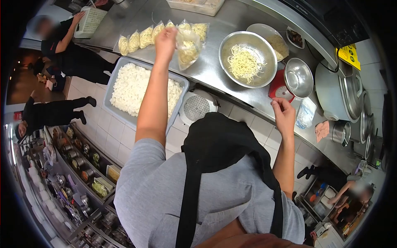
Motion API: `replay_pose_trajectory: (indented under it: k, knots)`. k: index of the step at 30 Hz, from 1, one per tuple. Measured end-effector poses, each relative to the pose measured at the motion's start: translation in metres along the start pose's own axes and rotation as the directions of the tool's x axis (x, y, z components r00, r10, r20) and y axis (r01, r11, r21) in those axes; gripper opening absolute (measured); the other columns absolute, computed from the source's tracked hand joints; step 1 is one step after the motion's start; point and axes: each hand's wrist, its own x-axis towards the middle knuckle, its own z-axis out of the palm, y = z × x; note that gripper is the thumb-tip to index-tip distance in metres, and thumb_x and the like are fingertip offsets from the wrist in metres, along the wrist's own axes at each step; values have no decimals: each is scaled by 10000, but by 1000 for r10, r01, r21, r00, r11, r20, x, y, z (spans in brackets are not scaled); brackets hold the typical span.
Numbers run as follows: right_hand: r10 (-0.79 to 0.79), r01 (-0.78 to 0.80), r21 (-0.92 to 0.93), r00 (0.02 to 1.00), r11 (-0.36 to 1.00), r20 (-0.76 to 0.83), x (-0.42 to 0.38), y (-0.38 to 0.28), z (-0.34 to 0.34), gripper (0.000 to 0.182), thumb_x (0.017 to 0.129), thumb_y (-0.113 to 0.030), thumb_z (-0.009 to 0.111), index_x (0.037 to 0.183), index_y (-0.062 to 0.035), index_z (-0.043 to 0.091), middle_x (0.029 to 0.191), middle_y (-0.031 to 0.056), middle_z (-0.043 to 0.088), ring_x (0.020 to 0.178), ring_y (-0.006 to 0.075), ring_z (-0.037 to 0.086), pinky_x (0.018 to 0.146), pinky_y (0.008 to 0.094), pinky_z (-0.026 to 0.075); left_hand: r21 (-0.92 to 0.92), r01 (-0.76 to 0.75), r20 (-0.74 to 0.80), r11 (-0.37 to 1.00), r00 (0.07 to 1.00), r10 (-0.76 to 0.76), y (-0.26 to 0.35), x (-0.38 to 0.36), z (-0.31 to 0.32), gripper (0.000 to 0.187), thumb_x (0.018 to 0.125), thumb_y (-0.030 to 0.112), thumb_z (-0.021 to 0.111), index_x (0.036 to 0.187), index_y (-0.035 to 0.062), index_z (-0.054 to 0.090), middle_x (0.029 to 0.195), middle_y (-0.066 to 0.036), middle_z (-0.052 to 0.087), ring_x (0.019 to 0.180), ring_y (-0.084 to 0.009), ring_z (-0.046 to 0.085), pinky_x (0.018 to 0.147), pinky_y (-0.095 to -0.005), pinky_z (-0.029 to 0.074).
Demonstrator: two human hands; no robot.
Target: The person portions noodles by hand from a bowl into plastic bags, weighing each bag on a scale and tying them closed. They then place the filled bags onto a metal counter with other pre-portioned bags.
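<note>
My left hand [166, 40] is closed at the top of a clear plastic bag of noodles [188, 53], which hangs over the steel counter's front edge. Behind it stands a row of filled noodle bags [146, 37]. My right hand [283, 110] is raised before the counter, thumb and fingertips close together; whether anything tiny is between them is too small to tell. Near it are a red scale [281, 91] and an empty metal bowl [298, 77]. A large metal bowl [223, 58] holds loose yellow noodles [245, 64].
A grey tub [124, 115] of white rice lies below the counter's left part. Plastic bags [306, 112], a pink cloth [322, 131] and a large pot [331, 89] are at the right. Several people in dark clothes are farther off, one beside a white basket [89, 22].
</note>
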Motion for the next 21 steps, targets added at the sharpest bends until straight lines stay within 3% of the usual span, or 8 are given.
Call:
replay_pose_trajectory:
  k: [1, 3, 6, 11, 15, 18, 20, 21]
  knots:
    - [11, -11, -5, 1000, 1000, 12, -5, 5, 4, 189, 1013, -136, 729, 1107, 21, 776, 911, 51, 758, 812, 106, 640, 776, 286, 530, -1, 2, 0, 1000, 1000, -2, -49, 15, -13, 216, 1046, 215, 745, 1113, 13, 776, 773, -13, 679, 628, -96, 589, 573, -274, 463]
    - [41, -40, -24, 998, 999, 48, -12, -3, 10, 182, 1007, -135, 734, 1088, 23, 769, 876, 47, 742, 780, 103, 617, 755, 286, 520, 558, -12, 192, 830, 975, -115, -142, 33, -24, 216, 1050, 218, 735, 1100, 11, 774, 778, -11, 677, 624, -98, 585, 561, -282, 461]
    - [16, -9, -72, 996, 997, 87, -12, -20, 15, 189, 1006, -135, 734, 1094, 29, 766, 881, 53, 748, 784, 104, 629, 746, 285, 520, 139, 79, 240, 987, 964, -111, -49, -2, -6, 205, 1061, 203, 712, 1076, 7, 770, 782, -11, 674, 630, -96, 583, 566, -287, 465]
    - [-46, 47, 1, 979, 999, 196, -1, -32, 47, 204, 1011, -144, 726, 1107, 31, 765, 906, 72, 771, 799, 112, 654, 729, 296, 529, -12, 85, 274, 996, 959, -79, 20, -36, 13, 206, 1095, 210, 672, 1109, 12, 729, 777, -4, 655, 646, -89, 579, 609, -274, 484]
    - [-197, 162, 113, 861, 980, 469, 7, -66, 92, 481, 986, -242, 775, 1388, 11, 695, 1251, 206, 768, 1131, 262, 737, 913, 380, 611, -52, -13, 286, 999, 958, 28, 73, -97, 39, 214, 1106, 223, 666, 1146, 14, 698, 757, 5, 638, 642, -79, 574, 603, -269, 477]
    - [-198, 167, 122, 927, 978, 318, 4, -90, 133, 627, 976, -230, 811, 1514, 3, 588, 1308, 150, 736, 1208, 218, 695, 946, 356, 584, -98, -58, 342, 994, 936, 88, 89, -144, 64, 197, 1114, 206, 653, 1152, 16, 685, 752, 4, 642, 653, -67, 582, 595, -247, 462]
    - [-513, 503, -128, 856, 855, -66, 17, -89, 147, 660, 997, -296, 791, 1511, 42, 555, 1321, 181, 727, 1240, 259, 694, 1013, 378, 553, -86, -30, 452, 996, 890, 65, 106, -182, 80, 183, 1106, 188, 662, 1146, 11, 684, 759, 7, 646, 661, -67, 595, 603, -239, 475]
    - [-509, 497, -134, 857, 857, -78, 17, -92, 136, 660, 997, -296, 791, 1511, 42, 555, 1321, 181, 727, 1240, 259, 694, 1013, 378, 553, -88, -32, 465, 996, 883, 69, 106, -196, 89, 183, 1106, 188, 662, 1146, 11, 684, 759, 7, 646, 661, -67, 595, 603, -239, 475]
